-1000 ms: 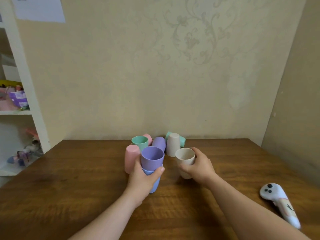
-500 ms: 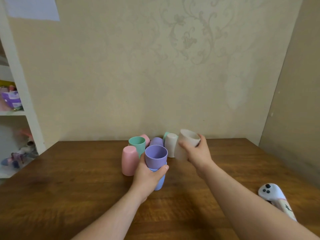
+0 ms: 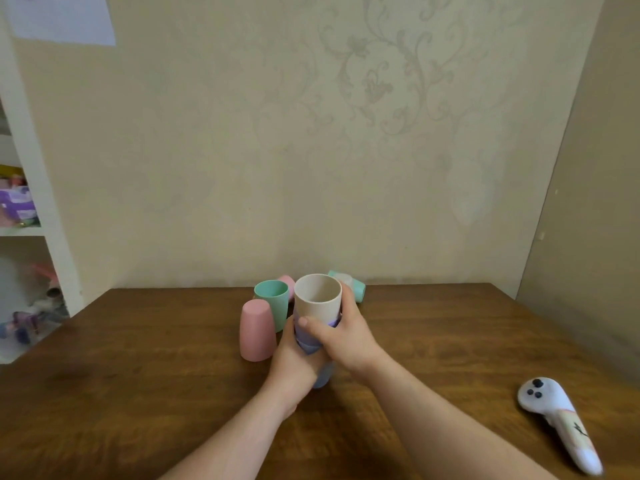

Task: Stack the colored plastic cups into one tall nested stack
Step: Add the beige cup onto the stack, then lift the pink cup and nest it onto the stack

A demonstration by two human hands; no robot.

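- A beige cup [image 3: 317, 298] is held upright, mouth up, at the top of a nested stack near the middle of the table [image 3: 138, 375]; nothing is seen inside it.
- Its lower part is seated in a purple cup [image 3: 304, 336], of which only a narrow band and part of the wall are visible between the hands.
- Below that, a blue cup [image 3: 323, 375] forms the base of the stack and is stood on the table.
- The right hand [image 3: 341, 336] is wrapped around the beige cup, with the fingers [image 3: 308, 323] clamped on its lower wall.
- The left hand [image 3: 296, 365] is closed around the purple and blue cups from the left, the fingers being clamped on the stack.
- A pink cup [image 3: 257, 330] is stood upside down just left of the stack.
- A green cup [image 3: 272, 303] is stood upright behind the pink one, with nothing seen inside.
- Nearer the far edge, another pink cup [image 3: 288, 282] and a teal cup [image 3: 356, 289] lying on its side are partly hidden.
- A white handheld controller [image 3: 561, 424] is lying near the right edge, well apart from the cups.
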